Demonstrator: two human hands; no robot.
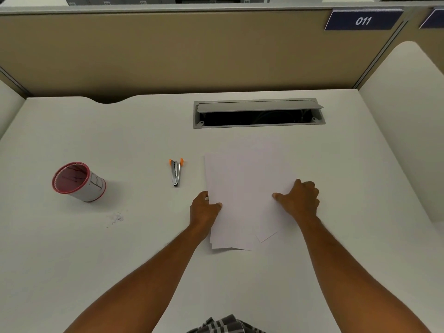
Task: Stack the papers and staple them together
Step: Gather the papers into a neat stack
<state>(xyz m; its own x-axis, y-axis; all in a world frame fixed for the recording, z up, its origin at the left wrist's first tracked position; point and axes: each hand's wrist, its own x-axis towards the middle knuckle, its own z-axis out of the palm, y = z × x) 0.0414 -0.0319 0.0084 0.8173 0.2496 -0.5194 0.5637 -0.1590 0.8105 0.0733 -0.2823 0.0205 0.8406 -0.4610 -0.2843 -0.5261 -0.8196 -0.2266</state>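
Papers (242, 188) lie mid-desk, near the person, not yet squared: one sheet pokes out skewed at near right. Left hand (204, 210) pinches the left edge, thumb on top, fingers under. Right hand (299, 199) curls on the right edge w/ thumb pressing the top sheet. Stapler (176, 173) sits untouched just left. Best: nudge both edges inward, tap flush, then staple a corner.

Stapler (176, 172) lies between cup (77, 181) and papers (242, 195).
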